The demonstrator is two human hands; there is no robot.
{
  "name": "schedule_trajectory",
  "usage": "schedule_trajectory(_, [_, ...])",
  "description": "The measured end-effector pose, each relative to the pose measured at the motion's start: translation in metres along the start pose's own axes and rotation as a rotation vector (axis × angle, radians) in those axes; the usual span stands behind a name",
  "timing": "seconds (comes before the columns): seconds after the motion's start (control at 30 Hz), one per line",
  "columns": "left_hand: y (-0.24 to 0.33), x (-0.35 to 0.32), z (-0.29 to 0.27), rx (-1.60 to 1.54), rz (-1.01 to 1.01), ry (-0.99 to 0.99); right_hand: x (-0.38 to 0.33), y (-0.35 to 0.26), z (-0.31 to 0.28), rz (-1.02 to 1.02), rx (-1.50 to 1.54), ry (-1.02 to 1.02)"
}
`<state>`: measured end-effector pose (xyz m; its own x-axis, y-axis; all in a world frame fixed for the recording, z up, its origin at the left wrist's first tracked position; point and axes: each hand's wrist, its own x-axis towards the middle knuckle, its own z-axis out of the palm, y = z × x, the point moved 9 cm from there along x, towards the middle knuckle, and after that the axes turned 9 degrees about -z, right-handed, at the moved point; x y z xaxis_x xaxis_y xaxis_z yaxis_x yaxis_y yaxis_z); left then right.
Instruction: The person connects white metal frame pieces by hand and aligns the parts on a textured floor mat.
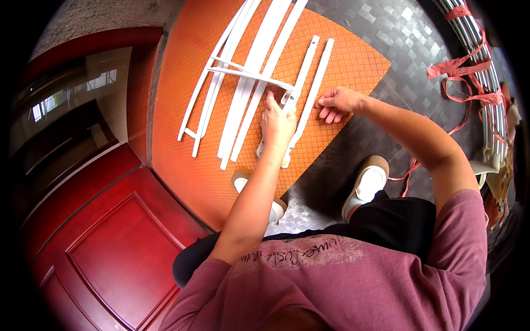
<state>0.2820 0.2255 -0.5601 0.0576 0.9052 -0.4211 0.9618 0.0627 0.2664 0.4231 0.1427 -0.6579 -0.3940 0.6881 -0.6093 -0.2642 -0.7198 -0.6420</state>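
My left hand [277, 126] is closed around the end of a white metal bracket [289, 101] with holes in it, thumb and fingers wrapped about it. A thin curved white rod runs from there to the left across the other pieces. Right of the bracket, my right hand [339, 103] hovers over the mat's edge beside a long white bar [318, 74]. Its thumb and forefinger are pinched and the other fingers curled; what lies between them, if anything, cannot be made out. Several long white flat bars [251, 66] and a curved white tube frame lie to the left.
An orange textured mat [359, 60] bears the parts. Dark grey tiled floor [381, 127] shows to the right, with metal tubes [469, 33] bundled in red ribbon. On the left stands a red panelled wooden door [121, 248]. My shoes [369, 179] are at the mat's near side.
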Motion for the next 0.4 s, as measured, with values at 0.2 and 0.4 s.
schedule_trajectory(0.2, [0.008,0.018,0.005,0.056,0.118,-0.317,0.008,0.009,0.014,0.006,0.181,0.03])
schedule_trajectory(0.4, [-0.002,0.02,0.02,0.012,0.042,-0.396,0.021,0.013,0.046,0.041,0.235,0.143])
